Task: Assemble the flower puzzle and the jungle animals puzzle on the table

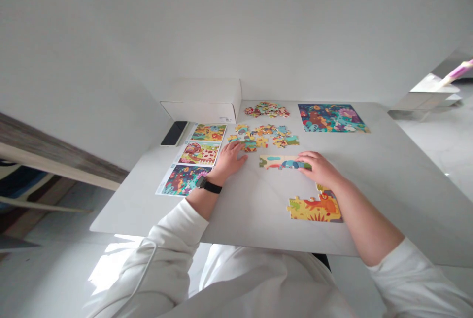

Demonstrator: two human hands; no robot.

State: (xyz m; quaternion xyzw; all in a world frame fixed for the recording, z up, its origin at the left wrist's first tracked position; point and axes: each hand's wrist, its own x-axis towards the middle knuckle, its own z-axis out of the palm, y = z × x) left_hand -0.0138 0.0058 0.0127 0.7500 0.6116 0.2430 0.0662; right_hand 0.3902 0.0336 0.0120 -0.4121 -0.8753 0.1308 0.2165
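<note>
My left hand (pixel 229 161), with a dark watch on the wrist, rests on the table at the near edge of the loose yellow and blue puzzle pieces (pixel 261 132). Its thumb is apart from the fingers, and the fingertips touch or lie beside the nearest pieces. My right hand (pixel 318 167) has thumb and fingers closed about the right end of a joined puzzle strip (pixel 277 161) showing a blue animal. Nearer me, beside my right forearm, lies a joined puzzle section (pixel 314 207) with an orange animal on yellow; the forearm borders its right side.
A picture sheet (pixel 199 153) with three printed scenes lies left, beside a phone (pixel 174 133). Behind stands a white box (pixel 201 101) against the wall. Another heap of puzzle pieces (pixel 269 109) lies at the back, and a finished dark-blue puzzle (pixel 330 118) at back right.
</note>
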